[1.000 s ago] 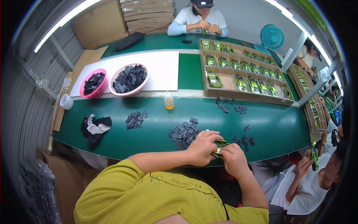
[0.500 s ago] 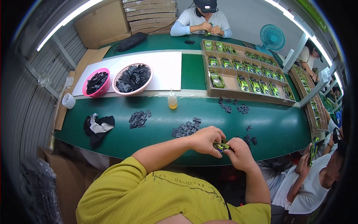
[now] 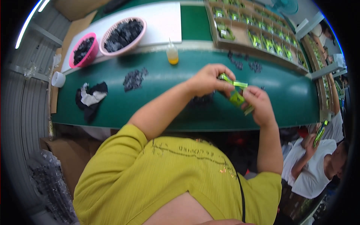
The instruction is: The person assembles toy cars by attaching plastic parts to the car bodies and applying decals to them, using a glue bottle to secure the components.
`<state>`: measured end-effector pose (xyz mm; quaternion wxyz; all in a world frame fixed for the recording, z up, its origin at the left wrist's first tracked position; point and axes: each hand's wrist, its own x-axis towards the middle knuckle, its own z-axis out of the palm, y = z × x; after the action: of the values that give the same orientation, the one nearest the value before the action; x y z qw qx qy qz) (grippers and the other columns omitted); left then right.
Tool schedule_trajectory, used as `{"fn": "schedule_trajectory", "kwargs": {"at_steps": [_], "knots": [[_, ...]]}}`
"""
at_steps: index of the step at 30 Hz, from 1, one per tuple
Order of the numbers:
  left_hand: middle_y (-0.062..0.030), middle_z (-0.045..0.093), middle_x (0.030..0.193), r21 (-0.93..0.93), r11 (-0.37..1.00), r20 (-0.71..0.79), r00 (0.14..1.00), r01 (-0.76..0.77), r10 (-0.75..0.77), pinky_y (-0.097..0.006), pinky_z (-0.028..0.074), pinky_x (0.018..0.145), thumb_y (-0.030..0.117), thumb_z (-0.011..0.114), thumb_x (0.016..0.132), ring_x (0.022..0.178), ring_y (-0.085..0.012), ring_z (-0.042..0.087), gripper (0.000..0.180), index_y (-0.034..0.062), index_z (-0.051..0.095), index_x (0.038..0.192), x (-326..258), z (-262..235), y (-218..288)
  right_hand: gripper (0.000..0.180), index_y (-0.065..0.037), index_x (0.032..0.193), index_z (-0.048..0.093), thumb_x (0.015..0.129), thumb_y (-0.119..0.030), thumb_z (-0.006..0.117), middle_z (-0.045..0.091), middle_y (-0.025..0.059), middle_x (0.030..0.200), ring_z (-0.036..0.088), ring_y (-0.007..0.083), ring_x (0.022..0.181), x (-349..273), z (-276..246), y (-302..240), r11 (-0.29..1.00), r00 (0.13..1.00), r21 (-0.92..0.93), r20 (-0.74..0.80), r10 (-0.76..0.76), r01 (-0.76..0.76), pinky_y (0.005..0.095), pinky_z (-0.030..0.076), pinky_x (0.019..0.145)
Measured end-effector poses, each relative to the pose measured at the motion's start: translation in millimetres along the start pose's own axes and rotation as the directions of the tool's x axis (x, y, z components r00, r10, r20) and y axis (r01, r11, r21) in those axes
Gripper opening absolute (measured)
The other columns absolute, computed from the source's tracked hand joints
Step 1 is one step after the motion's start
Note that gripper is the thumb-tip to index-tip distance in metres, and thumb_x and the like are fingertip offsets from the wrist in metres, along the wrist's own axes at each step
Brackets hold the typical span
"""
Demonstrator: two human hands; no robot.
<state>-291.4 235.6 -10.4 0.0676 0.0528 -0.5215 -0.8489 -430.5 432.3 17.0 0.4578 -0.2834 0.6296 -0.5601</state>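
Over the green table point(image 3: 157, 112), a bright green toy car body point(image 3: 236, 98) is held up between my two hands. My left hand point(image 3: 210, 79) closes on its upper left end with thumb and fingers. The lower right end is pinched by my right hand point(image 3: 260, 105). The toy looks tilted, and motion blurs its details. Beneath my left wrist lies a pile of small black plastic parts point(image 3: 202, 100), partly hidden by the arm. Further left is another heap of black parts point(image 3: 134, 80). Smaller clusters of black parts point(image 3: 255, 67) lie beyond my right hand.
A cardboard tray point(image 3: 242, 35) of green toy cars stands at the far right. A bottle of yellow liquid point(image 3: 172, 56) sits mid-table. At left are a pink bowl point(image 3: 92, 54), a pale pink basket point(image 3: 140, 37), a cloth point(image 3: 92, 99) and a white cup point(image 3: 58, 79). A co-worker point(image 3: 315, 168) sits at right.
My hands have lifted the toy car body up from near the table's front edge, with more of its green surface now showing. The head view has tilted toward my body.
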Motion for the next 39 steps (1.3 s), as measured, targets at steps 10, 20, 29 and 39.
{"fn": "schedule_trajectory", "kwargs": {"at_steps": [10,20,29,39], "knots": [[-0.0078,0.067,0.093,-0.278,0.921,0.027,0.961,0.271,-0.275,-0.028,0.053,0.07,0.01,0.072,0.09,0.073,-0.0121,0.063,0.038,-0.0037,0.058,0.122,-0.1,7.2,-23.1,0.015,0.003,0.104,0.07,0.089,0.0,0.071,0.072,0.0047,0.092,0.067,0.0098,0.082,8.3,-0.2,3.8,0.937,0.977,-0.278,0.073,-0.2,0.213,0.0226,0.053,0.074],[-0.0039,0.064,0.082,-0.338,0.898,0.012,0.956,0.281,-0.294,-0.033,0.057,0.061,0.014,0.068,0.095,0.069,-0.0115,0.063,0.024,-0.0008,0.062,0.113,-2.9,21.0,-36.6,0.009,0.003,0.096,0.071,0.088,0.002,0.073,0.072,0.0031,0.089,0.065,0.0073,0.079,-10.7,3.1,33.4,0.913,0.911,-0.195,-0.14,-0.389,0.359,0.0207,0.051,0.069],[-0.0038,0.065,0.076,-0.253,0.909,0.029,0.942,0.332,-0.336,-0.029,0.053,0.056,0.014,0.068,0.095,0.066,-0.0106,0.063,0.021,0.0001,0.064,0.109,-2.1,23.1,-40.5,0.01,0.003,0.093,0.07,0.084,0.004,0.074,0.066,0.0045,0.081,0.063,0.009,0.073,-15.8,-3.1,33.0,0.691,0.836,-0.537,0.051,-0.546,0.484,0.0226,0.05,0.069],[-0.0053,0.063,0.079,-0.323,0.901,-0.034,0.948,0.289,-0.316,-0.025,0.048,0.065,0.013,0.07,0.093,0.064,-0.011,0.057,0.031,-0.0053,0.063,0.117,-5.5,24.8,-29.2,0.013,0.004,0.106,0.066,0.093,0.004,0.067,0.069,0.0048,0.098,0.063,0.0096,0.088,-23.6,6.5,47.2,0.891,0.869,-0.081,-0.195,-0.454,0.447,0.0219,0.05,0.08]]}}
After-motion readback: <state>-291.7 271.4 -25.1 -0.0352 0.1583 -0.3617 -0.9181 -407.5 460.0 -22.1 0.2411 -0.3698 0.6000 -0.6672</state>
